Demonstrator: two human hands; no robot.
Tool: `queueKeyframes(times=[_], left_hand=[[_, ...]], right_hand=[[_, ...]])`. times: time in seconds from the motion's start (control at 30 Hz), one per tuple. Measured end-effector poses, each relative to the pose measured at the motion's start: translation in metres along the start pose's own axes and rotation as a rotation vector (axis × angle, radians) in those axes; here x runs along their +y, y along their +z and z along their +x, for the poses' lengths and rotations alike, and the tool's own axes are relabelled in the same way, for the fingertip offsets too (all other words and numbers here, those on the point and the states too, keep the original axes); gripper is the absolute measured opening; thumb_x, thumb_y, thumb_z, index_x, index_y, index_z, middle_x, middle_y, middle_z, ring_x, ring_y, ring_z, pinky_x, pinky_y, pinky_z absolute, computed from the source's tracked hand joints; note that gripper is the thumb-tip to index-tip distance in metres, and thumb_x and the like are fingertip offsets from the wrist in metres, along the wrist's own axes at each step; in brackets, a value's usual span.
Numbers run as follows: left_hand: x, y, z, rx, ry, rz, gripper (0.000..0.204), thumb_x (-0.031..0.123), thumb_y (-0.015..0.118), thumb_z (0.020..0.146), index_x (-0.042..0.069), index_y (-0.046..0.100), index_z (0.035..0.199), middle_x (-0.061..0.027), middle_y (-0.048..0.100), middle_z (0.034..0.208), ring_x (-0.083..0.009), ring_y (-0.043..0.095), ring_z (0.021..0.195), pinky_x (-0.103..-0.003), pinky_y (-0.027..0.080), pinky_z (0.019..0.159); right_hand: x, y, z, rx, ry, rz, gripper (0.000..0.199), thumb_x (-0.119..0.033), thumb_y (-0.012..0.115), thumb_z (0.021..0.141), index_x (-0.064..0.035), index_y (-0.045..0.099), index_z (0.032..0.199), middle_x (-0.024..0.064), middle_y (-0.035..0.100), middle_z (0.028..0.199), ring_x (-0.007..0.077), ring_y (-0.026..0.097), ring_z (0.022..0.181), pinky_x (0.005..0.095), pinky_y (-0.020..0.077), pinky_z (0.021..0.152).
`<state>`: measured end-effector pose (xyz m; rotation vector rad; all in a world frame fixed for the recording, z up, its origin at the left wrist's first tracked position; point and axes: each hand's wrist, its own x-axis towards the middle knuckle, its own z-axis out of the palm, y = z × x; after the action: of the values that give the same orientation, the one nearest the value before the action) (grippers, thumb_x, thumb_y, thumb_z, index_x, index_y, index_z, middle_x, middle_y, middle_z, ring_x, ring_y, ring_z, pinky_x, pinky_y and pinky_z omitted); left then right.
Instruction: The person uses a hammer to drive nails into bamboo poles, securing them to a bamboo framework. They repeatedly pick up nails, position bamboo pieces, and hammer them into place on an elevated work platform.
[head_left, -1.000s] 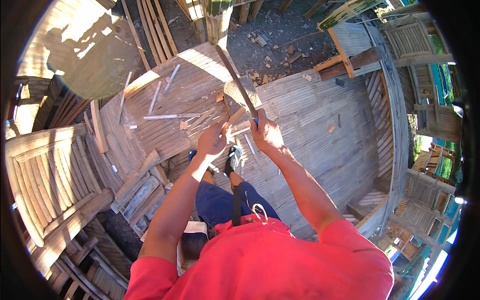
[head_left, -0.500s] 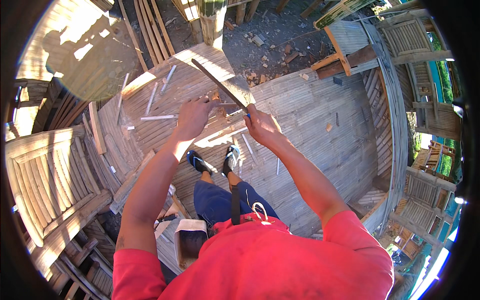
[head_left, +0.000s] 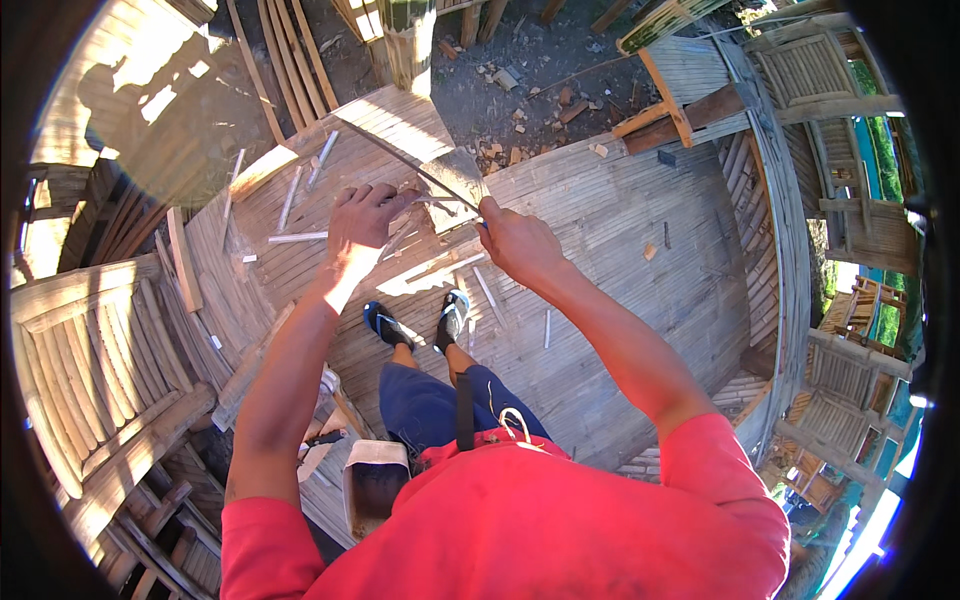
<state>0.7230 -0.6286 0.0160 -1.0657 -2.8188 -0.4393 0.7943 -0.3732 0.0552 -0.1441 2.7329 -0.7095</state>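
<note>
My right hand [head_left: 520, 240] is closed round the blue handle of a machete [head_left: 408, 163], whose long dark blade slants up and away to the left. Left of it, my left hand [head_left: 362, 218] has its fingers bent round a thin wooden strip [head_left: 438, 201]. This strip reaches right, toward the base of the blade; whether the two touch I cannot tell. Both hands are held out over the slatted bamboo floor [head_left: 620, 330], beyond my feet.
Several pale strips [head_left: 298, 238] lie scattered on the floor. A bamboo chair [head_left: 115, 360] stands at the left, beside stacked wood. An open container [head_left: 375, 485] is near my left hip. Wood scraps [head_left: 572, 112] litter the ground beyond the floor's edge; a low slatted wall [head_left: 755, 230] curves at the right.
The machete blade has turned, its tip now farther left and its flat less visible. My left hand has shifted slightly left, and its fingers are raised more. The whole view has moved a little.
</note>
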Motion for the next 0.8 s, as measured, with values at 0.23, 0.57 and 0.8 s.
queueKeyframes(times=[0.23,0.57,0.8], left_hand=[[0.000,-0.014,0.010,-0.004,0.044,0.085,0.038,0.014,0.058,0.091,0.031,0.071,0.122,0.0036,0.066,0.106,-0.0174,0.062,0.103,-0.036,0.044,0.091],[0.003,-0.007,0.010,-0.045,-0.017,0.037,0.042,0.008,0.056,0.091,0.030,0.070,0.125,-0.0008,0.066,0.108,-0.0208,0.062,0.108,-0.038,0.045,0.094],[0.007,0.013,-0.011,-0.255,-0.230,-0.286,0.047,0.005,0.051,0.094,0.023,0.063,0.135,-0.0154,0.065,0.104,-0.0394,0.065,0.094,-0.049,0.053,0.077]], right_hand=[[-0.008,-0.011,-0.005,-0.022,0.065,0.021,0.023,-0.019,0.057,0.099,-0.0017,0.046,0.108,0.0299,0.067,0.080,0.0508,0.065,0.079,0.0598,0.0492,0.069],[-0.009,-0.003,-0.007,0.069,0.136,0.082,0.026,-0.021,0.058,0.099,-0.0013,0.045,0.111,0.0307,0.066,0.078,0.0517,0.065,0.076,0.0605,0.0500,0.070],[0.003,0.017,-0.007,0.053,0.183,0.168,0.027,-0.021,0.058,0.100,-0.0014,0.042,0.110,0.0326,0.064,0.076,0.0538,0.064,0.076,0.0608,0.0482,0.064]])
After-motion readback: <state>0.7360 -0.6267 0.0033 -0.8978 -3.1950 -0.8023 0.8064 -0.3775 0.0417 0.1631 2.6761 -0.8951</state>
